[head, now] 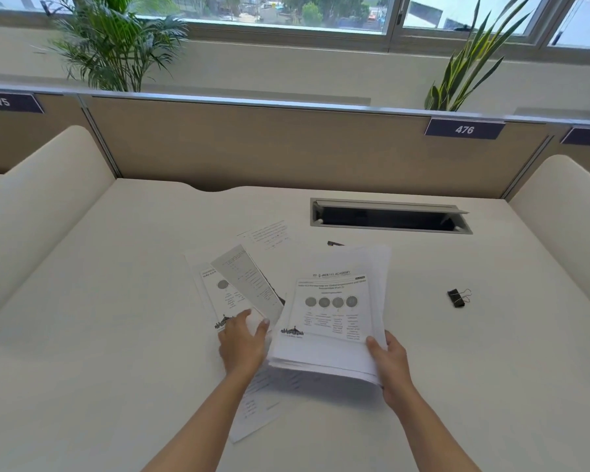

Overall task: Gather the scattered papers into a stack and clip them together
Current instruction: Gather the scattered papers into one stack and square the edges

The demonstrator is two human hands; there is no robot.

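Observation:
My right hand [390, 364] grips the lower right corner of a thick stack of printed papers [334, 308], held a little above the white desk [116, 335]. My left hand [244, 342] rests with fingers on the lower edge of loose sheets [239, 284] fanned out to the left of the stack. One more sheet [269, 238] lies further back, and another sheet [256, 403] lies on the desk under my left forearm. A black binder clip [456, 298] sits on the desk well to the right, apart from both hands.
An open cable slot [389, 218] is cut into the desk at the back right. A small dark object [334, 243] peeks out behind the stack. A beige partition [286, 148] closes the back, and curved white dividers [41, 206] flank both sides.

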